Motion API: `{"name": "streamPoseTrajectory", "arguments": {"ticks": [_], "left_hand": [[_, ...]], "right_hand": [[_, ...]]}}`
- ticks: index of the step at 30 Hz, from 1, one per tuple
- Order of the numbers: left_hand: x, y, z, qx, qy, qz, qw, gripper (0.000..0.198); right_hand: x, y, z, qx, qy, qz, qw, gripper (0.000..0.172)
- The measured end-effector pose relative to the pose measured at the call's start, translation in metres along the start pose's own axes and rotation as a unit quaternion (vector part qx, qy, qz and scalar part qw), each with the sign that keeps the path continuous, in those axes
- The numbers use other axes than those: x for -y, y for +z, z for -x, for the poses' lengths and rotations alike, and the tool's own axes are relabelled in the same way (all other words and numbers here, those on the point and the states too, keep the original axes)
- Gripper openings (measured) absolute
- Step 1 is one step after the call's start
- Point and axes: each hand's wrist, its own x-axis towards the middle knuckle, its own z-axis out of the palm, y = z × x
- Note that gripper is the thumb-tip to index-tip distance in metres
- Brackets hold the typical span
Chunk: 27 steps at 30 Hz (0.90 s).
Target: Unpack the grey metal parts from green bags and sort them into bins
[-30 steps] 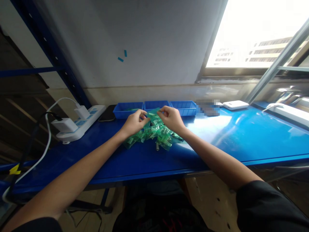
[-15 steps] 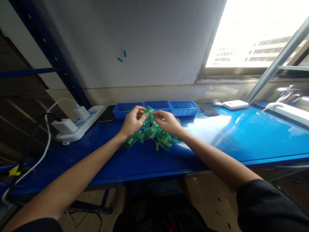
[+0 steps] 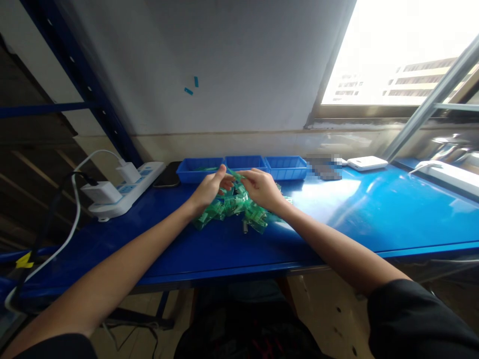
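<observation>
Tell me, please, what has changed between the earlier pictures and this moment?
Both hands have drawn closer: the left hand and right hand held a green packet spread between them, and now their fingertips nearly meet, both pinching it just above the pile of packets. The pile of packets, the blue trays and the power strip stayed put.

grey wall (image 3: 239, 65), bright window (image 3: 396, 55), blue bench (image 3: 374, 209).
</observation>
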Motion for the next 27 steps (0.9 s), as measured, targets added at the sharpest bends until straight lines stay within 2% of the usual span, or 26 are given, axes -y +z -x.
{"name": "streamPoseTrajectory", "arguments": {"ticks": [1,3,6,8,10,12,14,16,18,20,22,25,27], "left_hand": [[0.002,-0.001,-0.002,0.008,-0.041,0.041,0.998,0.060],[0.005,-0.003,-0.004,0.008,-0.080,0.084,0.993,0.054],[0.008,-0.005,-0.006,-0.016,-0.058,0.076,0.995,0.038],[0.009,-0.005,-0.006,-0.033,-0.020,0.052,0.998,0.033],[0.008,-0.004,-0.004,-0.045,0.029,0.009,0.999,0.030],[0.005,-0.003,-0.001,-0.051,0.098,-0.071,0.991,0.027],[0.002,-0.003,0.003,-0.035,0.186,-0.169,0.967,0.021],[0.000,-0.003,0.006,-0.003,0.259,-0.240,0.935,0.015],[0.000,-0.004,0.007,0.023,0.291,-0.275,0.916,0.015],[0.001,-0.004,0.005,0.032,0.272,-0.276,0.921,0.023],[0.003,-0.004,0.003,0.031,0.210,-0.237,0.948,0.037],[0.005,-0.004,-0.002,0.014,0.062,-0.109,0.992,0.055],[0.005,-0.005,-0.005,0.008,-0.042,-0.019,0.999,0.066]], "right_hand": [[-0.001,0.001,0.002,0.006,-0.035,0.035,0.999,0.025],[-0.002,0.001,0.004,0.032,-0.067,0.069,0.995,0.029],[0.000,0.001,0.005,0.055,-0.055,0.063,0.995,0.032],[0.002,0.001,0.003,0.053,-0.008,0.029,0.998,0.024],[0.004,-0.001,-0.001,0.053,0.072,-0.031,0.996,0.017],[0.005,-0.002,-0.004,0.062,0.157,-0.125,0.978,0.035],[0.004,-0.002,-0.006,0.067,0.221,-0.230,0.945,0.047],[0.003,-0.002,-0.008,0.063,0.259,-0.292,0.918,0.045],[0.001,-0.001,-0.008,0.056,0.267,-0.284,0.919,0.038],[-0.001,-0.001,-0.007,0.048,0.240,-0.215,0.945,0.033],[-0.004,-0.001,-0.006,0.031,0.181,-0.107,0.977,0.031],[-0.009,0.000,-0.003,0.000,0.060,0.019,0.998,0.027],[-0.010,0.002,-0.002,-0.009,-0.013,0.038,0.999,0.025]]}}
